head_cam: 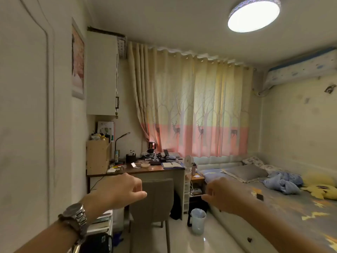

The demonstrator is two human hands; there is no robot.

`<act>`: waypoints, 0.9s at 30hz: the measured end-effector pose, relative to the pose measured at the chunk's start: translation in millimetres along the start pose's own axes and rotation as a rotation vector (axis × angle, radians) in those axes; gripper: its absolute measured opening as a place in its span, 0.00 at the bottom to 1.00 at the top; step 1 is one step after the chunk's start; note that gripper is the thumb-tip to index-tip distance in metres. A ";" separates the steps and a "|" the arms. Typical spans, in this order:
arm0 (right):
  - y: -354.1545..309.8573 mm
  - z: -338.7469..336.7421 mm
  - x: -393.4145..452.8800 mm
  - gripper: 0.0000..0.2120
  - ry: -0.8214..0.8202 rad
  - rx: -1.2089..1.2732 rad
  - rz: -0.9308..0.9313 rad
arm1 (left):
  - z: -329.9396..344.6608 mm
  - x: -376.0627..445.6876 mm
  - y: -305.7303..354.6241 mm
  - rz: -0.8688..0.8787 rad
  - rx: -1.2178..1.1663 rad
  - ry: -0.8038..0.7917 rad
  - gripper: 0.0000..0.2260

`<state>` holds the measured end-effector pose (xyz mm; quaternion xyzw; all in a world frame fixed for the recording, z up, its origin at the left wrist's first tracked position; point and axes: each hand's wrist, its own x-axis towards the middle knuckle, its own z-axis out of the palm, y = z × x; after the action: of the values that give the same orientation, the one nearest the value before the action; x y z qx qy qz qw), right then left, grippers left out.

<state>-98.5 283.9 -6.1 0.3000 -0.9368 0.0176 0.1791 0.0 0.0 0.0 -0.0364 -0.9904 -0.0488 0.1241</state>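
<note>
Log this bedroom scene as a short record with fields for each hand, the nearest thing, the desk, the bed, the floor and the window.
left hand: stretched forward, fingers loosely curled, holding nothing; wristwatch on the wrist
right hand: stretched forward, loosely curled, holding nothing
nearest thing: grey chair at the desk, untouched
desk: cluttered; open notebook, desk lamp
bed: grey pillow, blue blanket
floor: pale bin beside the bed
window: curtain drawn
</note>
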 end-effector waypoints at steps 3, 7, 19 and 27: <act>7.8 6.7 12.6 0.15 0.038 0.007 0.045 | 7.8 15.5 -3.9 -0.011 0.014 -0.002 0.09; 11.3 16.5 25.4 0.15 0.004 -0.051 0.005 | 27.5 44.8 -11.9 -0.011 0.033 -0.012 0.11; 78.8 62.2 158.8 0.12 0.053 0.009 0.065 | 55.3 198.1 -51.3 0.010 0.121 -0.022 0.15; 110.0 91.9 250.2 0.12 0.040 0.073 0.067 | 77.6 271.5 -79.9 0.004 0.088 -0.001 0.13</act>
<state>-380.0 222.1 2.8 0.2744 -0.9413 0.0634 0.1860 -287.9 -54.8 -14.1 -0.0328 -0.9916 -0.0049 0.1252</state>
